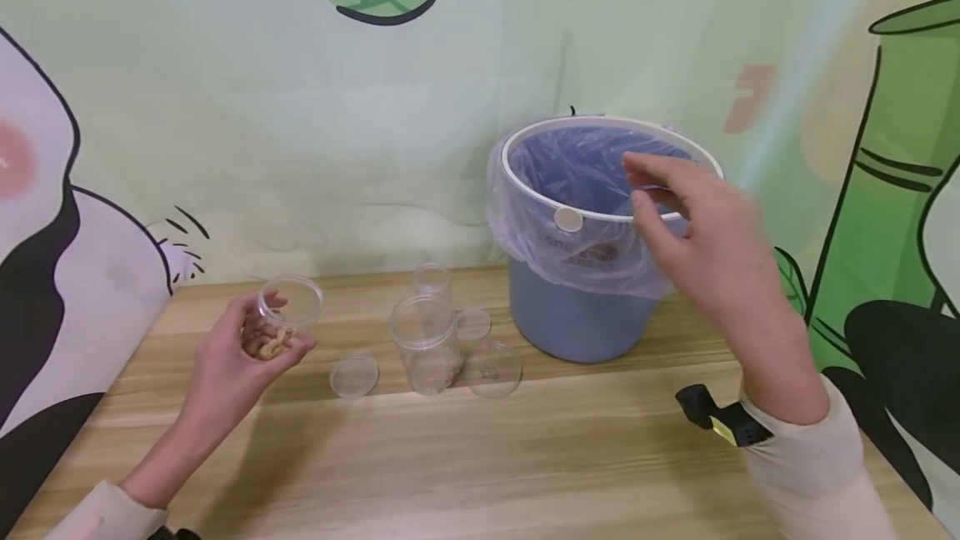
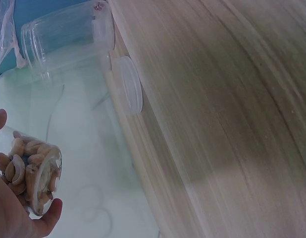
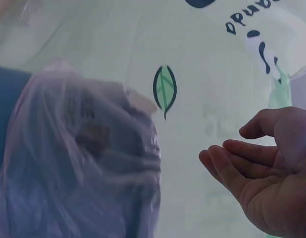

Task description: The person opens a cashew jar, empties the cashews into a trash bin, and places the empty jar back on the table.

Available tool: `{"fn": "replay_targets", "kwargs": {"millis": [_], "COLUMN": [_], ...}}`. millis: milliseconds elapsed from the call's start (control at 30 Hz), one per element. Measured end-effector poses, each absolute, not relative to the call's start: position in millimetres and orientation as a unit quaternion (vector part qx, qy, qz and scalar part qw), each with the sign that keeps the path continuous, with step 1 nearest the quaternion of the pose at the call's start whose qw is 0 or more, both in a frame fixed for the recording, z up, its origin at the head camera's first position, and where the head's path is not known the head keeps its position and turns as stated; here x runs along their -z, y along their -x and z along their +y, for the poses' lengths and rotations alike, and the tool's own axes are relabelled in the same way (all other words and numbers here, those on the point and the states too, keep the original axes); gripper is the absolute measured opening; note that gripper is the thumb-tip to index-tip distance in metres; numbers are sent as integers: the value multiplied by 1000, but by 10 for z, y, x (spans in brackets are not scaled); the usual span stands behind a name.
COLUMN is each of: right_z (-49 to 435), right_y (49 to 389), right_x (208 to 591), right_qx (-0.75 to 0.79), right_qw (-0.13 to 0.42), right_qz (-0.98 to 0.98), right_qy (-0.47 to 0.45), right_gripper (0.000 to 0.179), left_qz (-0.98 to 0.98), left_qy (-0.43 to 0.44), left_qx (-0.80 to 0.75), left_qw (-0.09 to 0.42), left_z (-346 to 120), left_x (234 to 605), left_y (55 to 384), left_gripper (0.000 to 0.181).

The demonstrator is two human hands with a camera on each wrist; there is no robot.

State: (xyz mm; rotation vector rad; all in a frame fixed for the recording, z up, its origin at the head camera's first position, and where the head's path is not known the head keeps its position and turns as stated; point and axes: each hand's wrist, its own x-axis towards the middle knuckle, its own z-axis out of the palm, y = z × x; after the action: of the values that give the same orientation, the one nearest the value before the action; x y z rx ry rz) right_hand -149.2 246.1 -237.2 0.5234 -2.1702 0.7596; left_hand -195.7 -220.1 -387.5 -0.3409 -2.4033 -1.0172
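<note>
In the head view my left hand [image 1: 228, 361] grips a clear plastic jar [image 1: 291, 298] with no lid on it, raised over the left of the table. Pale tan cashews [image 1: 273, 344] lie in its bottom; the left wrist view shows these cashews [image 2: 31, 166] close up, through the jar wall. My right hand [image 1: 712, 232] hovers at the front right rim of a blue bucket [image 1: 581, 315]. Its fingers bend loosely with a gap to the thumb, and the right wrist view shows nothing in this hand [image 3: 269, 173].
A larger clear jar [image 1: 426, 348] and a smaller jar [image 1: 432, 277] stand mid-table. Around them lie clear lids: one on the left [image 1: 354, 375], a small lid [image 1: 474, 323] and a wide lid [image 1: 492, 369]. A translucent bag [image 1: 510, 232] lines the bucket. A printed curtain [image 1: 262, 107] hangs behind.
</note>
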Motion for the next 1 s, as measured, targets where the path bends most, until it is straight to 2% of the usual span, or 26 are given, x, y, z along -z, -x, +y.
{"fn": "replay_targets", "kwargs": {"millis": [300, 633, 767, 1000], "right_z": [2906, 3364, 3483, 3585], "right_y": [1549, 1737, 1834, 2018], "right_x": [2408, 2502, 2586, 2800], "right_qx": [-324, -316, -373, -553], "right_qw": [313, 243, 189, 108], "right_qz": [-891, -915, -906, -826], "right_qy": [-56, 55, 71, 29], "right_gripper": [38, 56, 66, 56], "left_qz": [-883, -884, -885, -887], "left_qy": [133, 142, 142, 143], "left_qx": [372, 367, 365, 366], "left_qw": [253, 253, 254, 244], "left_z": [-2197, -2177, -2178, -2154], "left_x": [3878, 3864, 3858, 3834], "left_y": [1965, 1965, 1971, 1987], "left_gripper": [71, 71, 70, 69]}}
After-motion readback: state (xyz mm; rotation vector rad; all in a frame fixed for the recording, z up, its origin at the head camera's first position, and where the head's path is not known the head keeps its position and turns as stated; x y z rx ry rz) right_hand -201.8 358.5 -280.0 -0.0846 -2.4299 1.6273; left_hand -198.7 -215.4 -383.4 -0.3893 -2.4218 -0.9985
